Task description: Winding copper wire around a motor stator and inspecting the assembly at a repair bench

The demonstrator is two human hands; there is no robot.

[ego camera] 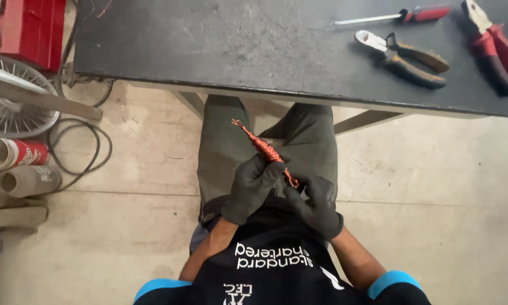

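Note:
Both my hands wear black gloves and are held over my lap, below the table edge. My left hand point(253, 187) is closed around the lower middle of a thin twisted bundle of copper-coloured wire point(256, 143). The bundle slants up and to the left, and its free tip ends in front of my knee. My right hand point(318, 204) pinches the bundle's lower end between its fingertips, touching the left hand. I am seated, in dark green trousers and a dark shirt with blue sleeve cuffs.
A dark worktable point(237, 45) spans the top, carrying a red-handled screwdriver point(404, 15), side cutters point(405, 57) and red-handled pliers point(494, 45). At the left are a red toolbox point(31, 28), a wire fan grille point(8, 99), a looped cable point(79, 149) and two cardboard tubes point(16, 166) on the concrete floor.

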